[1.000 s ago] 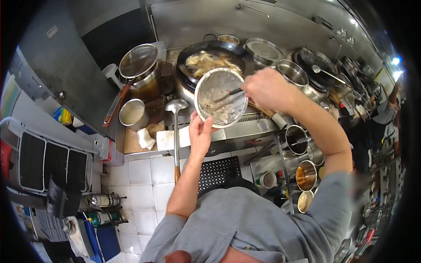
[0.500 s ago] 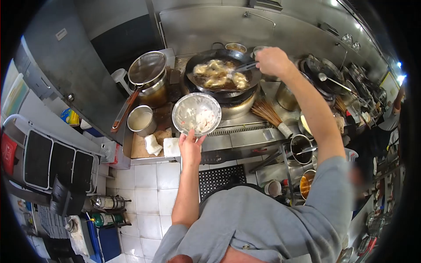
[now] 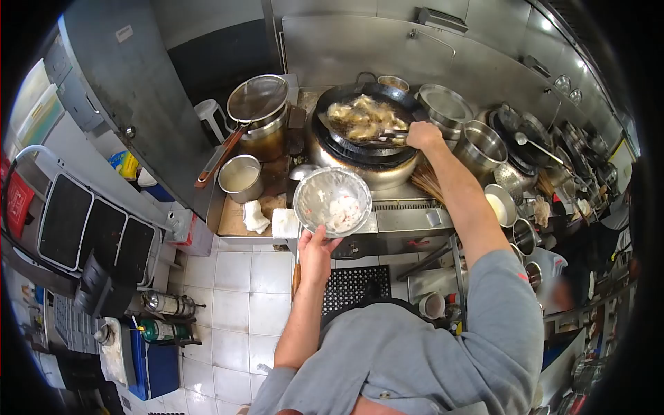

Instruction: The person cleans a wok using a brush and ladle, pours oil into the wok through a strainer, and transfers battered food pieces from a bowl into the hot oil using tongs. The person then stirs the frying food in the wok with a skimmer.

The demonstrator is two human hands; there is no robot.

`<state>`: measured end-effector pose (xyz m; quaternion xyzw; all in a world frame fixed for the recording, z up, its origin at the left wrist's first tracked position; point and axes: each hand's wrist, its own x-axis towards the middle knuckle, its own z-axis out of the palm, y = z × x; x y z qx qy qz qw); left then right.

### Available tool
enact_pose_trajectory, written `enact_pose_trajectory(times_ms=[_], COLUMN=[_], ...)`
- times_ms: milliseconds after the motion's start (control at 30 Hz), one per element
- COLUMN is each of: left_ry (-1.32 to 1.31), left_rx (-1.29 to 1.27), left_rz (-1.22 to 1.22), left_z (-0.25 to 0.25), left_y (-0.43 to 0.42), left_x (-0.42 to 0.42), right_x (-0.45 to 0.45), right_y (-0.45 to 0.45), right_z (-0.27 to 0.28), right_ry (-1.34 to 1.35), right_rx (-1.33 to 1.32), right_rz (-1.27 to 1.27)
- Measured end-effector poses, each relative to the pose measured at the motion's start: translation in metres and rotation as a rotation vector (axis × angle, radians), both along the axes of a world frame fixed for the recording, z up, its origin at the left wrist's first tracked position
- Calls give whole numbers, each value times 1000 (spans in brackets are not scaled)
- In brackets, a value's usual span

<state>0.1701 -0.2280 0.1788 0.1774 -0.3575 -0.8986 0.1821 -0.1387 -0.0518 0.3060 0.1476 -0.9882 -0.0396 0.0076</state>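
My left hand holds a metal mixing bowl by its near rim, thumb inside the edge. White, batter-coated pieces lie in the bowl, and a pale film smears its wall. My right hand is closed around a pair of tongs, whose tips are low over the right side of a black wok. Pale golden pieces fry in bubbling oil there. Whether the tongs grip a piece, I cannot tell. Just left of the bowl shows the head of a ladle.
Left of the wok, a wood-handled strainer rests on a tall pot, near a small pot of pale liquid. Folded white cloths lie at the counter edge. Right are a bamboo brush, a steel pot and another wok.
My right hand has lowered the tongs toward the wok's right side. The head view has shifted, and the ladle beside the bowl now shows. My left hand still holds the bowl.
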Motion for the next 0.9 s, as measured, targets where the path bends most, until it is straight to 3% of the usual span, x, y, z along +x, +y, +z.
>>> enact_pose_trajectory(times_ms=[167,433,467,567,700,733,800,833,900], left_ry=[-6,69,80,97,160,190,228,265,255], left_rx=[-54,-98,-128,-204,-356,-377,-444,-510,-553], left_rz=[-32,-54,-56,-57,-37,-34,-38,-26,-32], left_z=[-1,8,2,-11,-4,-4,-3,-2,0], left_y=[-6,9,10,11,18,22,31,35,42], left_x=[-14,-56,-61,-72,-86,-91,-99,-102,-104], right_x=[-10,-28,-33,7,84,89,96,96,94], right_y=[29,70,77,89,86,82,76,71,59], right_z=[-31,-89,-89,-18,74,71,67,66,65], right_ry=[-18,19,57,57,-33,-30,122,127,169], right_rx=[-46,-425,-484,-617,-429,-432,-165,-164,90], right_rz=[-68,-138,-88,113,452,441,602,587,590])
